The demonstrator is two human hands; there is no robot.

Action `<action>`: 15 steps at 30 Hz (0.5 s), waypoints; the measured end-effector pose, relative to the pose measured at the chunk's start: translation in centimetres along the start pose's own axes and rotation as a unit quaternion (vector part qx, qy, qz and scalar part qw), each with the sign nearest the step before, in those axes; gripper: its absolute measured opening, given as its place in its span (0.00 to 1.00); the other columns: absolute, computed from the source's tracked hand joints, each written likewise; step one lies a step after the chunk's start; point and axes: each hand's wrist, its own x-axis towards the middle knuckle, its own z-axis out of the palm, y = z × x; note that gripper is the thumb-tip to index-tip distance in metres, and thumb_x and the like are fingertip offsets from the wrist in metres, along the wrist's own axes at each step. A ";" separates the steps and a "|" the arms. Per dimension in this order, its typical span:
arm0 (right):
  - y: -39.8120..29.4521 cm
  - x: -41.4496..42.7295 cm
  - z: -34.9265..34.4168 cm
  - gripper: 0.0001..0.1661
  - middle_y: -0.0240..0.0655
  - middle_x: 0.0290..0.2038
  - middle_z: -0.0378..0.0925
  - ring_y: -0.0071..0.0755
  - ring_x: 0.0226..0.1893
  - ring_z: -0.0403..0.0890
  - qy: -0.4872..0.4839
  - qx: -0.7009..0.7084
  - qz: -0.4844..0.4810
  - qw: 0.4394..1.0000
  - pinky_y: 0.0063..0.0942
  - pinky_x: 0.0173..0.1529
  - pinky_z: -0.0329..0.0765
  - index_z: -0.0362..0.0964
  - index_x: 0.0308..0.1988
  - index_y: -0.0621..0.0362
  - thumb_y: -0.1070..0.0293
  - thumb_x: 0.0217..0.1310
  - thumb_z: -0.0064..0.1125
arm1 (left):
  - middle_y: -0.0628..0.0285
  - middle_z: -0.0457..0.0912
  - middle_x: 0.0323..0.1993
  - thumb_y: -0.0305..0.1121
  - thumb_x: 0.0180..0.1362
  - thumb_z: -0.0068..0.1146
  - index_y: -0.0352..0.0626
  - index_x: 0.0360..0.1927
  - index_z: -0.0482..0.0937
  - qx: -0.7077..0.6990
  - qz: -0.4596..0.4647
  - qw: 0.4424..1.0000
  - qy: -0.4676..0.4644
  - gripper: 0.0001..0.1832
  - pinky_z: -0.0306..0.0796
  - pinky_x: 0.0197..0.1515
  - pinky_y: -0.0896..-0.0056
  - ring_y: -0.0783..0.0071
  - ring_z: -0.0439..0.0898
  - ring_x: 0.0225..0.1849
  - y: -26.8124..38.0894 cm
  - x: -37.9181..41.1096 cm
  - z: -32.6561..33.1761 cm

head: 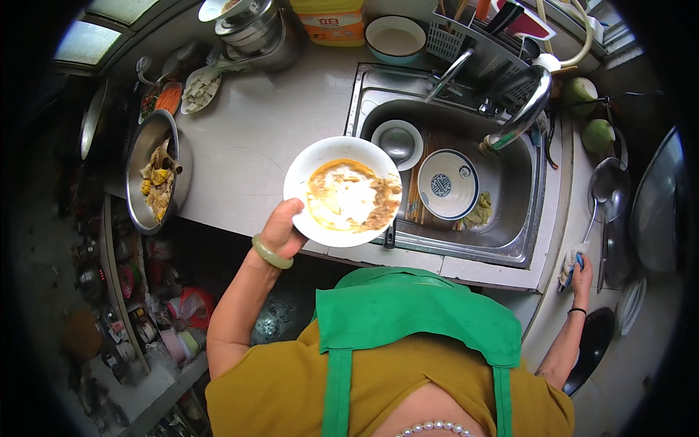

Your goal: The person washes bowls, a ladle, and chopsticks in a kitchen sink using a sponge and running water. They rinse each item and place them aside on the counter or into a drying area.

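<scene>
My left hand [283,226] grips the rim of a white dish [343,237], its thumb on the upper edge. Brown sauce and bits of food coat the dish's inside. It is held over the counter edge, beside the stainless steel sink [508,240]. Far to the right, my right hand [582,276] is closed on a white and blue cloth [572,262] at the side counter. Just beyond the cloth lies a long-handled metal ladle [603,188]. In the sink are a blue-patterned bowl [448,184], a small white bowl [418,155] with a metal ladle in it, and wooden chopsticks [413,205].
A steel basin [183,180] with food scraps stands at the counter's left edge. Behind it are plates of cut food [201,90]. The curved faucet [527,109] overhangs the sink. A wok [661,213] and green-skinned vegetables [598,135] are at right. An enamel basin [396,52] stands behind.
</scene>
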 end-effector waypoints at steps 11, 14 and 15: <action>-13.0 -3.2 0.6 0.22 0.45 0.49 0.68 0.42 0.50 0.70 0.104 0.076 -0.056 0.990 0.32 0.55 0.66 0.62 0.51 0.66 0.74 0.54 0.47 | 0.49 0.68 0.53 0.30 0.47 0.41 0.30 0.56 0.58 0.053 -0.005 0.996 -0.067 0.30 0.63 0.58 0.63 0.61 0.70 0.54 -3.6 2.1 2.9; -29.0 -4.3 -0.8 0.19 0.42 0.44 0.71 0.36 0.46 0.73 -0.007 0.298 -0.149 0.943 0.29 0.50 0.69 0.65 0.49 0.64 0.76 0.55 0.45 | 0.49 0.69 0.51 0.30 0.49 0.40 0.30 0.56 0.59 0.075 0.020 0.994 -0.076 0.28 0.64 0.57 0.64 0.62 0.71 0.53 -5.5 3.1 3.1; -32.3 -4.6 -0.5 0.18 0.43 0.44 0.71 0.39 0.45 0.73 -0.031 0.277 -0.203 0.939 0.30 0.50 0.69 0.66 0.47 0.64 0.76 0.54 0.46 | 0.50 0.70 0.51 0.31 0.51 0.40 0.30 0.55 0.59 0.082 0.024 0.993 -0.086 0.27 0.64 0.57 0.64 0.62 0.71 0.52 -6.1 3.7 3.2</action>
